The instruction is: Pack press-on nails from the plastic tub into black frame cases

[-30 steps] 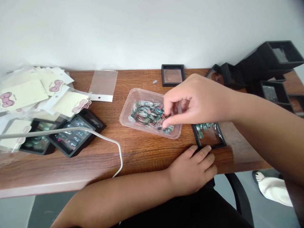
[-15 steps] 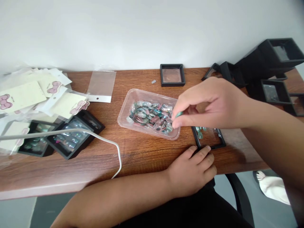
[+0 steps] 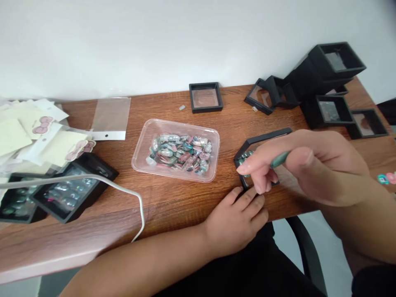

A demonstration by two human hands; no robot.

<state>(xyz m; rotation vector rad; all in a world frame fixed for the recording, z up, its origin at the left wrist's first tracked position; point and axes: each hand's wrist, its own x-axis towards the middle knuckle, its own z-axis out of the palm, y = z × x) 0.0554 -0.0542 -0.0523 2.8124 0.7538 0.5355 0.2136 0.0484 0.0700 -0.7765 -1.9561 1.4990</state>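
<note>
My right hand [image 3: 306, 169] pinches a green press-on nail [image 3: 280, 159] between thumb and index finger, above a black-rimmed display frame [image 3: 269, 135]. Some green nails [image 3: 246, 156] show along the left side of that frame; my right hand covers much of the rest. At the table's front edge my left hand [image 3: 236, 218] rests palm down, fingers extended and slightly bent, their tips at the frame's near left corner. To the left stands a clear plastic tub [image 3: 140, 154] with a heap of loose nails [image 3: 179, 152] in green, pink and clear tones.
Black display boxes [image 3: 328, 74] are stacked at the far right. Another black frame [image 3: 206, 109] and a small clear nail [image 3: 182, 107] lie near the wall. Bagged cards [image 3: 64, 144], filled nail boxes [image 3: 76, 194] and a white cable [image 3: 140, 206] occupy the left side.
My right hand has moved right, from the tub's edge to over the frame, with the green nail still pinched. My left hand stays by the frame; the view has shifted right.
</note>
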